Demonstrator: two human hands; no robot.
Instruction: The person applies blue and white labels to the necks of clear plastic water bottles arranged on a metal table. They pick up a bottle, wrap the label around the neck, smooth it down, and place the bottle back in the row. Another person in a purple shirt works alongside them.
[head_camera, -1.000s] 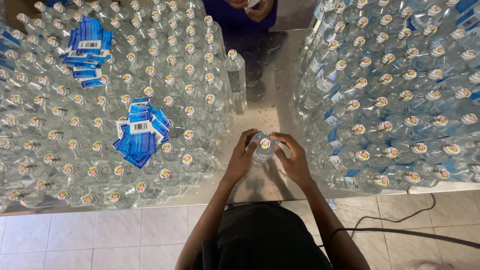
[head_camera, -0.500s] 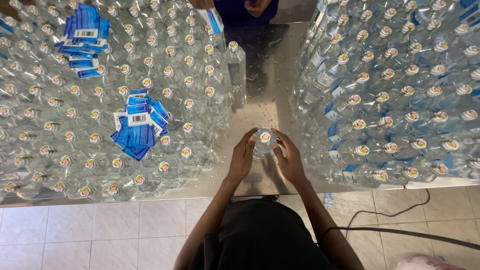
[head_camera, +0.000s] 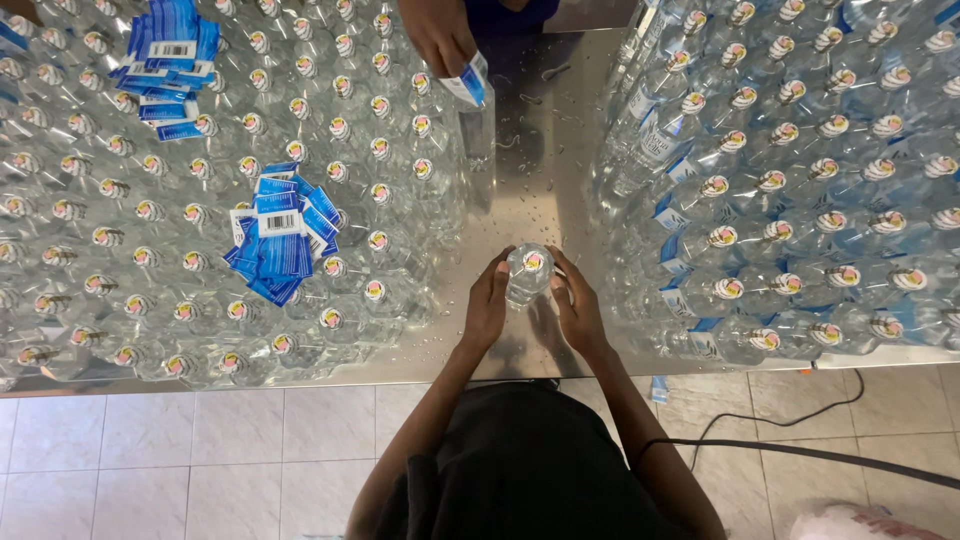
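Item: clear plastic water bottle with a patterned cap (head_camera: 528, 275), upright in the bare aisle of the steel bench (head_camera: 540, 170), fingers of left hand (head_camera: 487, 305) and right hand (head_camera: 579, 310) cupped around its sides; step judged: handling one unlabelled bottle; a firm, steady grip is called for.

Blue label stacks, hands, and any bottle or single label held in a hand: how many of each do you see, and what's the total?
Blue label stacks on the bottle caps: 2
Hands: 3, namely left hand, right hand, co-worker's hand
Bottle between the person's hands: 1
Single label in the co-worker's hand: 1
Total: 7
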